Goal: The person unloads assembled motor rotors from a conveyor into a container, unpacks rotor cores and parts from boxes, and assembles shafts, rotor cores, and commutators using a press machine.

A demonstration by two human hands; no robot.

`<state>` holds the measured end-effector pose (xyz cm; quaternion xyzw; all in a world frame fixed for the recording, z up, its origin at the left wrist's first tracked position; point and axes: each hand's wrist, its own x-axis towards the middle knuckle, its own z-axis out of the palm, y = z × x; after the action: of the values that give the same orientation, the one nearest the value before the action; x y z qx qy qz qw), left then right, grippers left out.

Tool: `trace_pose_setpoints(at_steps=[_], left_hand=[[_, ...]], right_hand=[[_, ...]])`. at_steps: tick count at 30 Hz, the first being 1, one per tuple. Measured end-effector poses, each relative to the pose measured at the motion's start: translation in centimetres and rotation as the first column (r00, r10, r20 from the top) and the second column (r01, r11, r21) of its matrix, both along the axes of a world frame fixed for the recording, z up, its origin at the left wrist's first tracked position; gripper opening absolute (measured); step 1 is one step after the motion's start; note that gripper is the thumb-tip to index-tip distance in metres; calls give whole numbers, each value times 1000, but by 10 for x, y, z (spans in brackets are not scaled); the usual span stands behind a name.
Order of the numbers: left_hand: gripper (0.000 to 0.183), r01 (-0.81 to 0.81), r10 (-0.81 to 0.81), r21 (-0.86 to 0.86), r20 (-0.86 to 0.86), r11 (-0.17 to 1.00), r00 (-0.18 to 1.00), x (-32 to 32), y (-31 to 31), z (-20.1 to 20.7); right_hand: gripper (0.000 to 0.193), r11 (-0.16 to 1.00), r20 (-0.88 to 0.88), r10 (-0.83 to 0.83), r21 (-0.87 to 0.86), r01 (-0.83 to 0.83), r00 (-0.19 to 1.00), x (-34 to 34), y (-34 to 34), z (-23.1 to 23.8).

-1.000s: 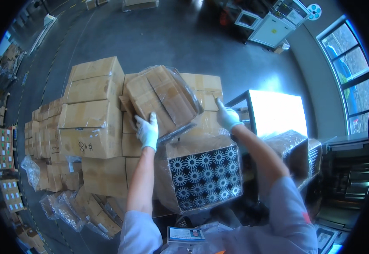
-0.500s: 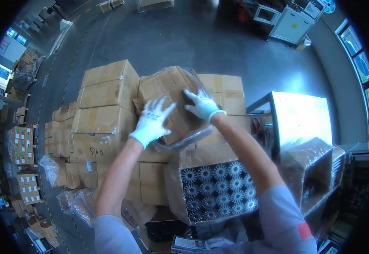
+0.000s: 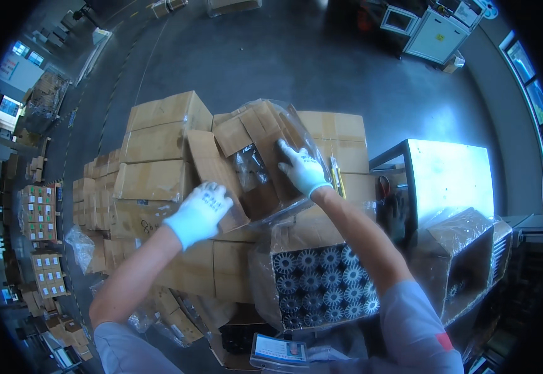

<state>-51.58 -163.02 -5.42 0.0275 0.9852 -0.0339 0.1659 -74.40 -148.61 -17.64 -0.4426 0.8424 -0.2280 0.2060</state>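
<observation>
My white-gloved left hand (image 3: 200,214) is closed on the left cardboard flap (image 3: 212,171), its fingers curled over the outer edge. That flap belongs to a carton (image 3: 265,202) wrapped in loose clear plastic and tilted on the stack. Between the parted flaps, clear plastic film (image 3: 246,167) shows inside; the rest of the contents is hidden. My gloved right hand (image 3: 302,167) rests on the right flap (image 3: 273,146), fingers outstretched and thumb apart. Just right of this hand, a yellow utility knife (image 3: 337,177) lies on a neighbouring box.
Taped cartons (image 3: 159,137) are stacked at the left and behind. Nearer me, an open carton (image 3: 302,235) holds rows of toothed metal parts (image 3: 327,280). At right stand a bright white-topped table (image 3: 449,177) and a plastic-wrapped open box (image 3: 465,249).
The left flap has swung outward to the left, uncovering the carton's inside. My left hand has moved down and left, closing on it. The knife has come into view beside my right hand.
</observation>
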Motion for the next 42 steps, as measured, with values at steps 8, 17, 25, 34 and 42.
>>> trace_pose_setpoints(at_steps=[8, 17, 25, 34, 42], left_hand=[[55, -448, 987, 881, 109, -152, -120, -101, -48, -111], [40, -41, 638, 967, -134, 251, 758, -156, 37, 58], [28, 160, 252, 714, -434, 682, 865, -111, 191, 131], [19, 28, 390, 508, -694, 861, 606, -30, 341, 75], [39, -418, 604, 695, -30, 586, 797, 104, 332, 81]], right_hand=[[72, 993, -117, 13, -112, -26, 993, 89, 24, 21], [53, 701, -78, -277, -698, 146, 958, 2, 115, 146], [57, 921, 339, 163, -390, -19, 926, -87, 181, 220], [47, 1000, 237, 3, -7, -1, 972, -85, 249, 119], [36, 811, -208, 242, -492, -316, 948, -30, 281, 93]])
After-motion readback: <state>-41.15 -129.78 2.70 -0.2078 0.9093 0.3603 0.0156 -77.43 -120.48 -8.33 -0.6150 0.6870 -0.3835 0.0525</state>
